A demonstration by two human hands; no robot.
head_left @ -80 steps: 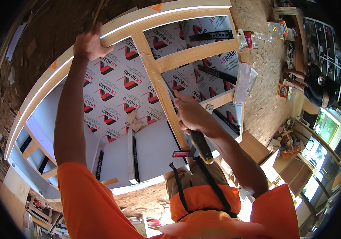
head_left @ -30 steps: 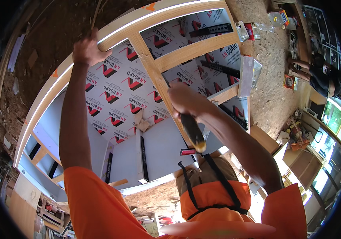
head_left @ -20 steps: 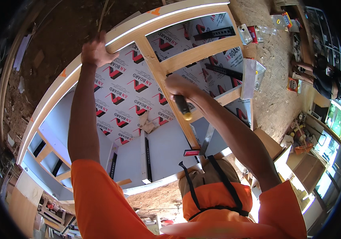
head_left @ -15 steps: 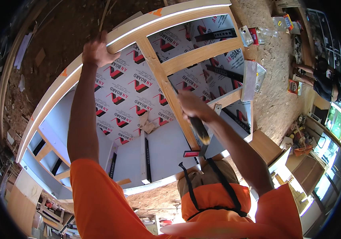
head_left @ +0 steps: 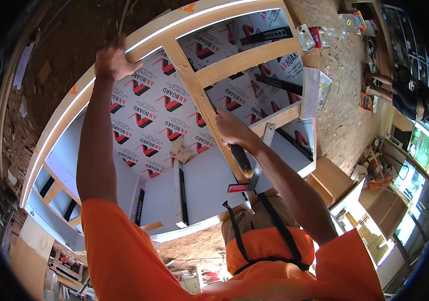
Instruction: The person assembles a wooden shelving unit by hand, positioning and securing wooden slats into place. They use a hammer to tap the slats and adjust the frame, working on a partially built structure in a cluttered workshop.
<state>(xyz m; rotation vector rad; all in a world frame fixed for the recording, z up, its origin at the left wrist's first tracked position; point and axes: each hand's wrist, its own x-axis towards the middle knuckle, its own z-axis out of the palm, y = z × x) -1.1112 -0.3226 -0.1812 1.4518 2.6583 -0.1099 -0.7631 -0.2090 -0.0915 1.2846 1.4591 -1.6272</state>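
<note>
A large wooden cabinet frame [head_left: 194, 75] lies before me, its inside lined with white printed board. At its far left edge, my left hand [head_left: 116, 61] grips the outer rail, thumb over the inner side. Closed around a hand tool's black handle [head_left: 241, 159] with a yellowish end, my right hand [head_left: 233, 131] is at the middle stile. A thin dark blade runs from that fist along the stile; its exact kind is unclear. Nearer my waist, a metal try square [head_left: 259, 173] with a red-sided stock rests by the stile's near end, partly behind my right forearm.
Black drawer runners [head_left: 183, 198] are fixed inside the cabinet. A crumpled tan scrap [head_left: 182, 151] lies on the lining. To the right are tins [head_left: 319, 37] on sandy ground, a brown wooden box [head_left: 330, 180] and another person [head_left: 410, 95]. Offcuts litter the left.
My right hand and its tool have shifted slightly left and away from me. My left hand keeps its grip on the rail; the whole view has moved a little.
</note>
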